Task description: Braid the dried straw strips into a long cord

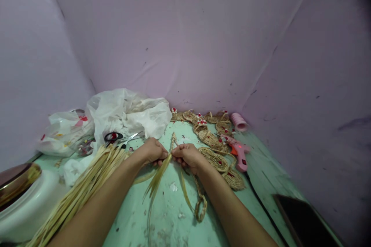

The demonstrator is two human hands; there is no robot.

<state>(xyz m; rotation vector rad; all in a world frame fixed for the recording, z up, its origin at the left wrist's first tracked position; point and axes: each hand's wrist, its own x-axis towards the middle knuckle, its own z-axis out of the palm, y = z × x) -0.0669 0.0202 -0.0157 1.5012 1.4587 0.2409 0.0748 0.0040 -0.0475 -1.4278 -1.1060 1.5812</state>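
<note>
Near the middle of the green table, my left hand (154,152) and my right hand (187,157) meet with pinched fingers on a braid (173,139) of dry straw-like fibre. Loose fibre strands (158,179) fan down toward me from between the hands. A finished length of braid with a looped end (200,210) trails below my right hand. To the left, partly behind my left forearm, lies a bundle of long fibre strips (87,185). Coiled braided pieces (214,158) lie just right of my right hand, some with red and white beads (202,120).
A pink glue gun (240,153) with a lit red light and black cord lies at right, near a pink spool (239,122). Scissors (130,139) and white plastic bags (127,112) are at back left. A white container (34,204) stands left; a dark flat object (304,220) lies right.
</note>
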